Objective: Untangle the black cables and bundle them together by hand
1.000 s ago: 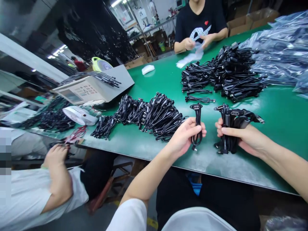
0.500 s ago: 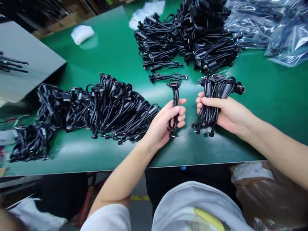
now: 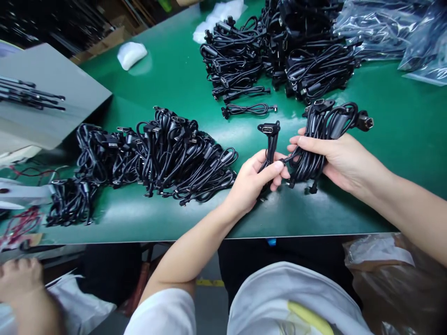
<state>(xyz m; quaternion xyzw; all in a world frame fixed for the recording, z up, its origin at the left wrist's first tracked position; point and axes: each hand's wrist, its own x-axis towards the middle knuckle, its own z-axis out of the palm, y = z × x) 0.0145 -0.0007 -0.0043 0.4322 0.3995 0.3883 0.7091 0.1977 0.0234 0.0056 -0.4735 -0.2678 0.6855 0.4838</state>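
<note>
Against the view half a second earlier, the left hand (image 3: 252,180) has closed the gap: then clear of the right hand (image 3: 337,158), its fingertips now sit against the bundle of cables (image 3: 326,128). The folded cable (image 3: 270,148), upright before, now leans toward that bundle.

The left hand's fingers are clenched round the folded cable at its mid-length. The right hand's fingers wrap the bundle, with the thumb laid across the top.

The folded cable is thin, black and rubber-sheathed, doubled on itself. It has a flat flanged socket at the upper end, and its lower end is hidden in the palm. It is held above the near edge of the table (image 3: 401,139), whose top is smooth, glossy green.

The bundle is several like cables, with sockets fanned at the top and plugs hanging below.

A loose cable (image 3: 247,110) lies just beyond. A tangled near heap (image 3: 167,153) lies to the left and a far heap (image 3: 279,56) behind. Crinkled clear plastic bags (image 3: 384,28) are at the far right.
</note>
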